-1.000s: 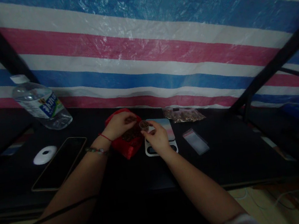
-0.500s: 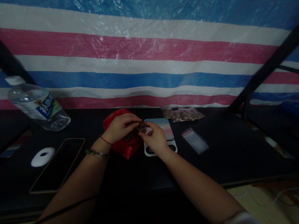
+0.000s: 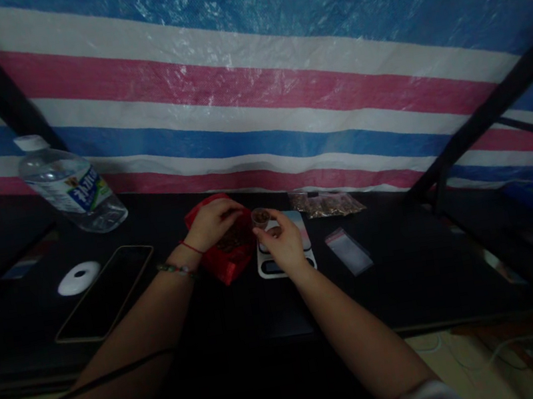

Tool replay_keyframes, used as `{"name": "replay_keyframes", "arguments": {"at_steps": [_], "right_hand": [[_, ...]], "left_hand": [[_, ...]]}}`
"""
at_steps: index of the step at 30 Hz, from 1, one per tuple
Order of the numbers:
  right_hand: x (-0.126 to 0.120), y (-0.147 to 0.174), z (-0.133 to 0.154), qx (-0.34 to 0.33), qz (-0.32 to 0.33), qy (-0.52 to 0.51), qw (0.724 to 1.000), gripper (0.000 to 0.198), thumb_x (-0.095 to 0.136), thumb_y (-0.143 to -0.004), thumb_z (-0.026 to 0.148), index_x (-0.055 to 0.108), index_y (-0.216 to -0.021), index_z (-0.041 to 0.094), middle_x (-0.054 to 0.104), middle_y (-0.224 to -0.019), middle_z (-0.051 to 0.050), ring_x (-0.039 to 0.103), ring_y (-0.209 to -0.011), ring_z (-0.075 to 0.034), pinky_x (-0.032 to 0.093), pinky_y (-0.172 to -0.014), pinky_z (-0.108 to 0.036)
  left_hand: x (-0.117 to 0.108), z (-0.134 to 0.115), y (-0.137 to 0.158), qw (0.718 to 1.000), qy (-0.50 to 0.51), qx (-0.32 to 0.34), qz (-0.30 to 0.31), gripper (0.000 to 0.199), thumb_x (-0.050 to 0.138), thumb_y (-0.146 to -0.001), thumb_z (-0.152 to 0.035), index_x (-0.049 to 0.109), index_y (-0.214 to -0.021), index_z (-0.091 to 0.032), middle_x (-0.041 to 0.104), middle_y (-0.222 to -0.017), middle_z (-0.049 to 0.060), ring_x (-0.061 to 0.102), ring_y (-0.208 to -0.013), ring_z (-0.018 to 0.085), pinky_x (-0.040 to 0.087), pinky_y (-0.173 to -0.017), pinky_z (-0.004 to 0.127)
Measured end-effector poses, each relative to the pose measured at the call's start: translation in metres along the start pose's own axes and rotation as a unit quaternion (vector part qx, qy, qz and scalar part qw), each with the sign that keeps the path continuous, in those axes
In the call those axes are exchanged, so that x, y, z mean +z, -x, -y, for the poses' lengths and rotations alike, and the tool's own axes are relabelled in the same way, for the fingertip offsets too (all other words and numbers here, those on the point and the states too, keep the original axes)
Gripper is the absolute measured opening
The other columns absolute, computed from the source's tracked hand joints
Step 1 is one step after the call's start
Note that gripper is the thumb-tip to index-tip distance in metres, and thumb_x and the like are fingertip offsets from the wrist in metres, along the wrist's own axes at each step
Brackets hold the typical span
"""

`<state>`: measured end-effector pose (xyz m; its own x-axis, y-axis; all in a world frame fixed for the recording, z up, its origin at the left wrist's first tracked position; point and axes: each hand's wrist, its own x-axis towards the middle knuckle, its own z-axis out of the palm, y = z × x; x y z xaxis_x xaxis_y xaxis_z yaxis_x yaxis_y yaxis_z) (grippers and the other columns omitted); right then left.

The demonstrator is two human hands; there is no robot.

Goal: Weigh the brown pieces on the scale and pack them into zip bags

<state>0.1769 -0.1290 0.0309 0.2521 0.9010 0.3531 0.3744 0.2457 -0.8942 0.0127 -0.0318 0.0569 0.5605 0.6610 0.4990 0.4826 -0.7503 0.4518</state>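
My right hand [image 3: 282, 241] grips a small clear plastic cup [image 3: 259, 225] between thumb and fingers. Brown bits [image 3: 262, 216] show inside the cup. Beneath that hand is a white kitchen scale [image 3: 309, 261] with a pastel top, partly covered. My left hand [image 3: 217, 222] hovers over the mouth of a red bag [image 3: 227, 270], its fingers loosely bent and thumb a little apart, with nothing visible in them. Dark brown pieces [image 3: 232, 240] lie in the bag. Right of the scale is a small clear zip bag [image 3: 348, 251]; behind it are filled clear bags [image 3: 330, 203].
A large water bottle [image 3: 80, 192] stands at the back left. In front of it lie a white rounded case [image 3: 79, 278] and a phone [image 3: 106, 292] on the black table [image 3: 417, 256]. A striped sheet [image 3: 250, 94] hangs behind, with a dark frame bar [image 3: 489, 107] at right.
My left hand has drawn back left from the cup to over the red bag. The cup, held in my right hand, has shifted slightly right and now shows its opening.
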Motion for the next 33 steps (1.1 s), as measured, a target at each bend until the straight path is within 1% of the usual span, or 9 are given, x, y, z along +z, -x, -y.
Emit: {"name": "replay_keyframes", "arguments": {"at_steps": [4, 8, 11, 15, 22, 26, 29, 31, 33], "right_hand": [[-0.007, -0.004, -0.001, 0.021, -0.017, -0.003, 1.0, 0.053, 0.064, -0.074, 0.032, 0.052, -0.124, 0.022, 0.064, -0.108, -0.005, 0.054, -0.05, -0.008, 0.048, -0.05, -0.023], [-0.025, -0.02, -0.002, -0.012, -0.032, 0.041, 0.999, 0.047, 0.062, -0.073, 0.027, 0.055, -0.119, 0.021, 0.064, -0.109, -0.005, 0.062, -0.069, -0.013, 0.051, -0.067, -0.027], [-0.044, -0.036, -0.005, -0.056, 0.004, 0.103, 0.993, 0.039, 0.063, -0.071, 0.024, 0.06, -0.11, 0.019, 0.067, -0.102, -0.004, 0.062, -0.088, -0.018, 0.049, -0.081, -0.033], [-0.065, -0.047, -0.025, -0.104, 0.029, 0.209, 0.972, 0.034, 0.067, -0.068, 0.024, 0.064, -0.102, 0.019, 0.067, -0.103, -0.006, 0.059, -0.1, -0.023, 0.04, -0.095, -0.042], [-0.069, -0.038, -0.058, -0.042, 0.041, 0.3, 0.952, 0.045, 0.071, -0.066, 0.035, 0.063, -0.108, 0.019, 0.064, -0.113, -0.008, 0.052, -0.112, -0.026, 0.035, -0.1, -0.044], [-0.092, -0.042, -0.043, -0.049, 0.011, 0.28, 0.959, 0.057, 0.067, -0.071, 0.042, 0.057, -0.121, 0.018, 0.061, -0.122, -0.011, 0.052, -0.116, -0.027, 0.035, -0.101, -0.044], [-0.125, -0.039, -0.023, -0.05, -0.02, 0.299, 0.953, 0.047, 0.06, -0.078, 0.043, 0.06, -0.117, 0.017, 0.063, -0.119, -0.012, 0.055, -0.113, -0.026, 0.039, -0.098, -0.041], [-0.145, -0.028, -0.015, -0.017, 0.002, 0.354, 0.935, 0.04, 0.056, -0.081, 0.042, 0.064, -0.111, 0.017, 0.066, -0.113, -0.012, 0.059, -0.108, -0.025, 0.043, -0.093, -0.037], [-0.158, -0.011, -0.014, 0.036, 0.036, 0.432, 0.9, 0.037, 0.056, -0.082, 0.04, 0.066, -0.109, 0.016, 0.068, -0.109, -0.013, 0.062, -0.103, -0.026, 0.045, -0.089, -0.035]], "left_hand": [[0.006, 0.012, 0.0, 0.993, -0.029, 0.005, 0.114, 0.027, 0.053, -0.085, -0.033, 0.068, -0.1, -0.017, 0.07, -0.101, 0.006, 0.063, -0.094, 0.02, 0.047, -0.087, 0.03], [0.009, 0.02, 0.0, 0.977, -0.07, 0.002, 0.203, 0.027, 0.048, -0.086, -0.024, 0.069, -0.101, -0.018, 0.07, -0.105, 0.006, 0.063, -0.097, 0.02, 0.045, -0.091, 0.031], [0.008, 0.021, 0.001, 0.975, -0.085, -0.003, 0.207, 0.03, 0.046, -0.085, -0.018, 0.069, -0.104, -0.019, 0.07, -0.109, 0.005, 0.062, -0.101, 0.02, 0.043, -0.094, 0.03], [0.008, 0.023, 0.002, 0.973, -0.088, -0.009, 0.215, 0.031, 0.048, -0.082, -0.015, 0.069, -0.104, -0.018, 0.07, -0.107, 0.004, 0.063, -0.099, 0.02, 0.043, -0.092, 0.028], [0.01, 0.02, 0.002, 0.967, -0.075, -0.008, 0.241, 0.025, 0.053, -0.083, -0.022, 0.071, -0.099, -0.019, 0.07, -0.102, 0.006, 0.064, -0.093, 0.02, 0.045, -0.085, 0.029], [0.01, 0.016, 0.002, 0.972, -0.07, 0.008, 0.225, 0.027, 0.048, -0.086, -0.027, 0.071, -0.097, -0.018, 0.07, -0.102, 0.007, 0.063, -0.093, 0.02, 0.045, -0.086, 0.029], [0.01, 0.011, 0.002, 0.977, -0.063, 0.018, 0.205, 0.029, 0.046, -0.087, -0.029, 0.071, -0.098, -0.018, 0.07, -0.102, 0.007, 0.063, -0.093, 0.019, 0.045, -0.087, 0.029], [0.01, 0.007, 0.002, 0.978, -0.054, 0.027, 0.199, 0.028, 0.047, -0.087, -0.03, 0.071, -0.096, -0.018, 0.07, -0.098, 0.007, 0.063, -0.09, 0.019, 0.045, -0.083, 0.028], [0.009, 0.002, 0.003, 0.975, -0.032, 0.044, 0.214, 0.027, 0.049, -0.086, -0.031, 0.072, -0.09, -0.017, 0.07, -0.092, 0.007, 0.063, -0.084, 0.018, 0.046, -0.078, 0.027]]}}
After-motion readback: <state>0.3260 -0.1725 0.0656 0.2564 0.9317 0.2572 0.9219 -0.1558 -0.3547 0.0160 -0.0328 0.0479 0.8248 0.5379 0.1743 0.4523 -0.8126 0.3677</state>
